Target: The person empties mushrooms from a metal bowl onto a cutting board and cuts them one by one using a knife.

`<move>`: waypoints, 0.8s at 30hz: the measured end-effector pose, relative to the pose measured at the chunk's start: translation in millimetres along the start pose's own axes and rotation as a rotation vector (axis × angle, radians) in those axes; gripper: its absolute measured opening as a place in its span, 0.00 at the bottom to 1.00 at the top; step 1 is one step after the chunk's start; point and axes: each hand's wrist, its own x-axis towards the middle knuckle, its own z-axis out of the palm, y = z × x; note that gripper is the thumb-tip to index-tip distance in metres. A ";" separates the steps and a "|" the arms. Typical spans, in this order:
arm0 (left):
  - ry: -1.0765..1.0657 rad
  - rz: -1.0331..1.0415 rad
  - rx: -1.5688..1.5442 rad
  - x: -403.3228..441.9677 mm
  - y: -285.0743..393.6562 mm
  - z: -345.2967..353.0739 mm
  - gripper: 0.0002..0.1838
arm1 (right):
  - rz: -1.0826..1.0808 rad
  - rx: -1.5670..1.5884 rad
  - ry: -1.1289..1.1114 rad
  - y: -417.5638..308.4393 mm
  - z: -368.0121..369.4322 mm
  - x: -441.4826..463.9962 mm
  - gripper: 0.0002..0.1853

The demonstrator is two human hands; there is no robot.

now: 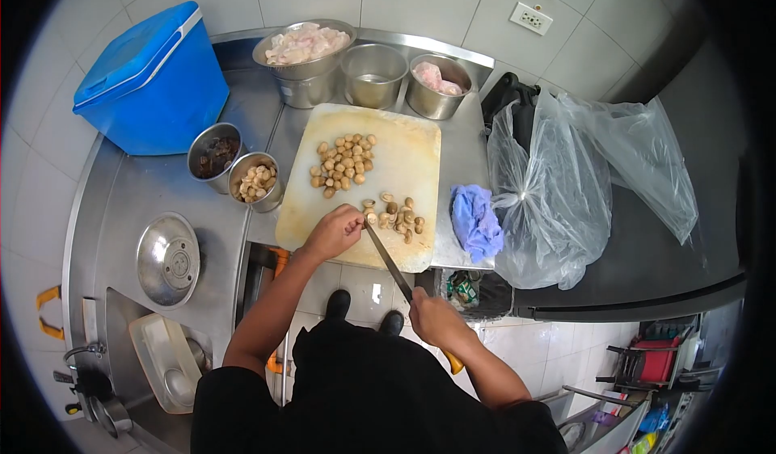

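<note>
My right hand (436,318) grips a knife (388,257), whose yellow handle end sticks out below the fist. Its blade points up and left over the near edge of the white cutting board (404,143). My left hand (338,231) is closed at the blade's tip, its fingertips pinching a pale mushroom (371,220), partly hidden. Right of those fingers lie cut mushrooms (402,218) in a loose group. Farther up the board sits a pile of whole round mushrooms (346,161).
Left of the board stand a metal container of pale pieces (255,182) and one of dark pieces (215,153). Metal pots (374,74) line the back, two with pale meat. A blue cooler (153,82), steel colander (168,258), purple cloth (476,221) and plastic bags (558,203) surround the work area.
</note>
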 end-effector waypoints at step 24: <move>-0.215 0.001 0.757 100.3 -15.1 -11.5 0.11 | -0.007 0.063 -0.095 23.9 12.5 -14.5 0.10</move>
